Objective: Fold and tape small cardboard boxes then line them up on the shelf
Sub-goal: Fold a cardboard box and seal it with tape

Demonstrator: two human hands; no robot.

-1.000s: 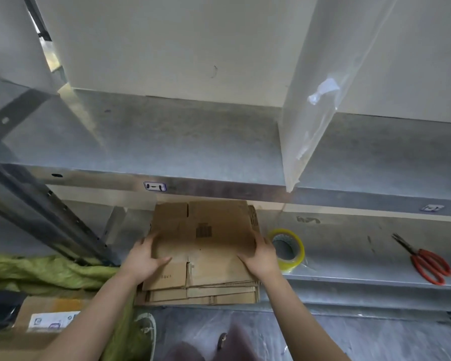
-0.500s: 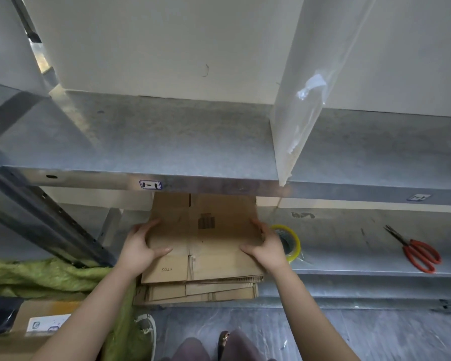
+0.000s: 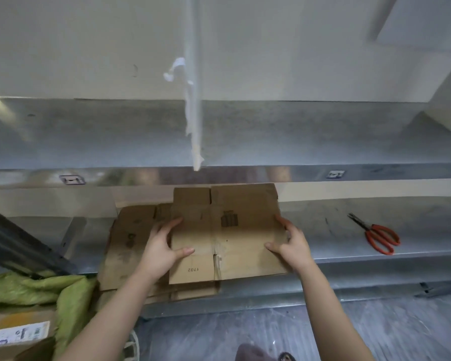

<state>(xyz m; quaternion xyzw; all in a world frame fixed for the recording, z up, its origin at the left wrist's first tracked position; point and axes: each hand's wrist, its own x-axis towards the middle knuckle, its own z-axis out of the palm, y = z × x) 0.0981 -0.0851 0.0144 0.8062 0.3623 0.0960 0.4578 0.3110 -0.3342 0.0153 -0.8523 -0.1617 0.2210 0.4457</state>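
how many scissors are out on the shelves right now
1: the red-handled scissors lie on the lower shelf, to the right of the flat cardboard box. Another pair could be hidden under the cardboard.

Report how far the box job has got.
Done: nothing; no folded box shows on the upper shelf. In hand: left hand and right hand grip one flat box by its sides, partly over the stack. Left: folding, taping, lining up; the scissors lie untouched.
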